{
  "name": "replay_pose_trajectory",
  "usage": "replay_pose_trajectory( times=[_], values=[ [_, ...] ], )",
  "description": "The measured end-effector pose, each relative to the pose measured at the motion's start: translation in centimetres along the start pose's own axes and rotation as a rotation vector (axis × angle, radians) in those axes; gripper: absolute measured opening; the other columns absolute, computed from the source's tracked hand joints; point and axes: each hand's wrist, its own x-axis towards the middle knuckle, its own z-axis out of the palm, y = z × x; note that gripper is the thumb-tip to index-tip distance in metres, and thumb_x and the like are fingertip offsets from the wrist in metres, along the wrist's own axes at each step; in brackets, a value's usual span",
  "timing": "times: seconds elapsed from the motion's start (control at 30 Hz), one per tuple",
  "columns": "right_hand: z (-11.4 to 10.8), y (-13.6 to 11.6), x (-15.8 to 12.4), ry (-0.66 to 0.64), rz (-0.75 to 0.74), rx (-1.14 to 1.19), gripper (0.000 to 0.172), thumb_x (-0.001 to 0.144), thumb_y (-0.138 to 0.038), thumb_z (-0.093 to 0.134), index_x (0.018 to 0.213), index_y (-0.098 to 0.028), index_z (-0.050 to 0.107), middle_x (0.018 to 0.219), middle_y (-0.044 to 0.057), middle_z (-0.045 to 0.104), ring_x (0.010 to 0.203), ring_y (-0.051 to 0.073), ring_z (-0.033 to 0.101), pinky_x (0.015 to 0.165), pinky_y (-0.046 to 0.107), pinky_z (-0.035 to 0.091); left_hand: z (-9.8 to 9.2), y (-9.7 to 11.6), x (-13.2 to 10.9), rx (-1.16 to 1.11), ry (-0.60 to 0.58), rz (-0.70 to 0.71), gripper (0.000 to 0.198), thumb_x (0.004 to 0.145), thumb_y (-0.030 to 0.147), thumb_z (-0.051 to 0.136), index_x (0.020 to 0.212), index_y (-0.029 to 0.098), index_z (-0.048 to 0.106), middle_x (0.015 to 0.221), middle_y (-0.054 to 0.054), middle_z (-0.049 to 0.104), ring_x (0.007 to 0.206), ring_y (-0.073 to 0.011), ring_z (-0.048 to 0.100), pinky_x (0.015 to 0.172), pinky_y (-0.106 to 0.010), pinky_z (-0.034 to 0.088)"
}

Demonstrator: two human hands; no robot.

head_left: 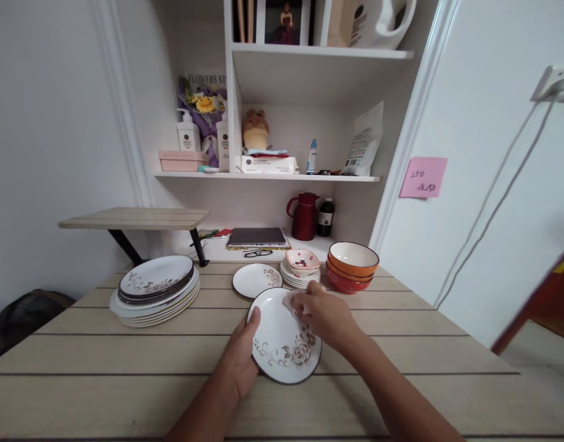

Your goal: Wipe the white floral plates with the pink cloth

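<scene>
A white plate [277,344] with a dark rim and brown flowers is tilted up above the table. My left hand [243,353] grips its left edge, thumb on the face of the plate. Pressed to the plate's upper right is a crumpled pale cloth or tissue [291,302], pinched in the fingers of my right hand [321,310]. Behind the held plate, a similar flowered plate [254,280] lies flat on the table. To the right of that one, a small pink bowl [302,259] sits on a stack of small white plates [300,280].
Stacked plates [157,276] stand at the left, near a raised wooden shelf [134,218]. Orange and red bowls [353,264] are stacked at the right. Farther back are a laptop [256,236], glasses [258,253], a red jug [304,216] and a dark bottle [326,217].
</scene>
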Motion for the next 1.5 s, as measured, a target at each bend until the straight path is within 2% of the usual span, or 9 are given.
replay_pose_trajectory(
  times=[0.2, 0.33, 0.63, 0.77, 0.83, 0.9, 1.1, 1.37, 1.5],
  values=[
    [-1.1, -0.2, -1.8, -0.301, -0.262, 0.086, 0.017, 0.062, -0.013, 0.064, 0.070, -0.027, 0.070, 0.084, -0.001, 0.062, 0.065, 0.013, 0.054, 0.055, 0.024, 0.027, -0.6, -0.2, 0.4, -0.033, -0.021, 0.007, 0.068, 0.079, 0.039, 0.065, 0.138, 0.014, 0.043, 0.117, -0.021, 0.067, 0.105, -0.0321, 0.065, 0.096, -0.048, 0.045],
    [-0.9, -2.3, -2.4, -0.386, -0.325, 0.207, 0.015, 0.059, -0.014, 0.068, 0.068, -0.026, 0.070, 0.082, -0.002, 0.062, 0.069, 0.013, 0.054, 0.057, 0.023, 0.029, -0.7, -0.2, 0.5, -0.063, -0.071, 0.022, 0.064, 0.082, 0.041, 0.061, 0.137, 0.013, 0.044, 0.117, -0.020, 0.068, 0.106, -0.0307, 0.065, 0.097, -0.045, 0.044],
    [2.4, -4.9, -0.9, -0.069, -0.081, 0.482, 0.022, 0.075, -0.020, 0.064, 0.095, -0.029, 0.069, 0.103, 0.001, 0.052, 0.085, 0.015, 0.057, 0.079, 0.026, 0.039, -0.2, -0.1, 0.3, -0.060, -0.140, -0.043, 0.059, 0.085, 0.054, 0.048, 0.128, 0.014, 0.055, 0.113, -0.015, 0.070, 0.106, -0.0291, 0.064, 0.095, -0.041, 0.045],
    [1.0, -3.6, -1.5, -0.264, -0.162, 0.572, 0.053, 0.065, -0.022, 0.073, 0.116, -0.031, 0.062, 0.126, 0.004, 0.042, 0.098, 0.017, 0.056, 0.084, 0.027, 0.044, -0.2, 0.0, 0.3, -0.088, -0.155, -0.044, 0.060, 0.086, 0.054, 0.046, 0.129, 0.013, 0.054, 0.115, -0.016, 0.069, 0.107, -0.0283, 0.063, 0.096, -0.040, 0.044],
    [0.0, -2.7, -2.0, -0.390, -0.233, 0.618, 0.076, 0.062, -0.022, 0.074, 0.132, -0.034, 0.050, 0.143, 0.005, 0.028, 0.105, 0.019, 0.054, 0.085, 0.028, 0.045, -0.3, -0.1, 0.4, -0.109, -0.159, -0.037, 0.061, 0.086, 0.055, 0.046, 0.130, 0.014, 0.053, 0.115, -0.015, 0.069, 0.107, -0.0279, 0.064, 0.097, -0.041, 0.044],
    [-0.7, -2.0, -2.2, -0.455, -0.296, 0.627, 0.084, 0.065, -0.017, 0.069, 0.141, -0.036, 0.039, 0.151, 0.005, 0.019, 0.106, 0.019, 0.054, 0.085, 0.027, 0.046, -0.4, -0.1, 0.5, -0.117, -0.157, -0.042, 0.062, 0.085, 0.056, 0.047, 0.131, 0.014, 0.053, 0.115, -0.015, 0.069, 0.106, -0.0281, 0.064, 0.097, -0.041, 0.044],
    [0.2, -2.5, -1.5, -0.215, -0.304, 0.491, 0.069, 0.070, -0.005, 0.057, 0.133, -0.032, 0.048, 0.121, 0.003, 0.057, 0.106, 0.020, 0.054, 0.091, 0.030, 0.041, -0.4, -0.2, 0.5, -0.058, -0.124, -0.059, 0.065, 0.083, 0.058, 0.048, 0.129, 0.013, 0.054, 0.113, -0.017, 0.070, 0.105, -0.0295, 0.064, 0.094, -0.042, 0.045],
    [1.9, -3.1, -0.3, 0.066, -0.168, 0.155, 0.048, 0.080, -0.013, 0.053, 0.121, -0.038, 0.061, 0.118, 0.004, 0.053, 0.090, 0.018, 0.059, 0.071, 0.027, 0.043, -0.3, -0.2, 0.7, -0.041, -0.165, -0.065, 0.063, 0.083, 0.056, 0.052, 0.131, 0.017, 0.053, 0.116, -0.016, 0.069, 0.108, -0.0292, 0.063, 0.096, -0.043, 0.044],
    [1.4, -1.3, 0.2, 0.191, -0.126, 0.062, 0.040, 0.077, -0.012, 0.057, 0.110, -0.031, 0.068, 0.123, 0.007, 0.050, 0.104, 0.023, 0.053, 0.080, 0.031, 0.043, -0.5, -0.2, 0.6, -0.002, -0.123, -0.107, 0.068, 0.082, 0.059, 0.051, 0.133, 0.015, 0.050, 0.120, -0.017, 0.067, 0.114, -0.0297, 0.060, 0.101, -0.044, 0.040]
  ],
)
